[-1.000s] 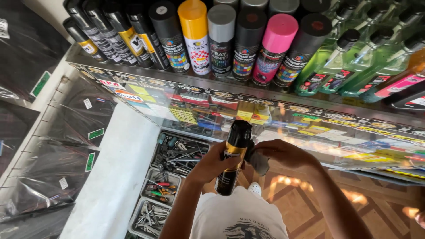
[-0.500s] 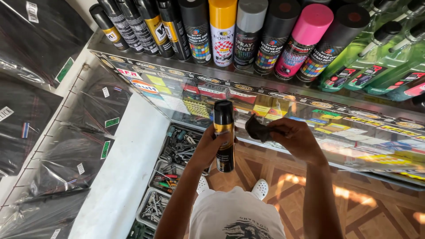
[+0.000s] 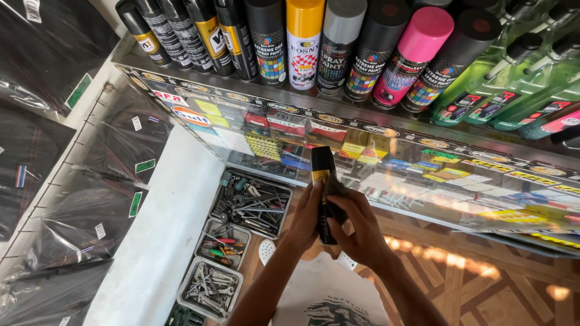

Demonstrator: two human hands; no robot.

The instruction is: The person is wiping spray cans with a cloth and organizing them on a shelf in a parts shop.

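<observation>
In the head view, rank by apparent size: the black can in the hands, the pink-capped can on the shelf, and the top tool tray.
1. top tool tray
2. and 3. black can and pink-capped can: alike; hands hide part of one, so unranked.

— What's on the glass counter (image 3: 423,175)?
— A row of spray-paint cans (image 3: 338,45), then green bottles (image 3: 501,84).
— And the floor (image 3: 483,290)?
— Trays of tools (image 3: 254,202), probably wrenches.

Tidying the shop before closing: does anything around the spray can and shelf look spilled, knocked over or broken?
Nothing stands out. Both hands, left and right, hold the black can upright; the shelf cans stand in a row, and the tool trays are only cluttered.
</observation>
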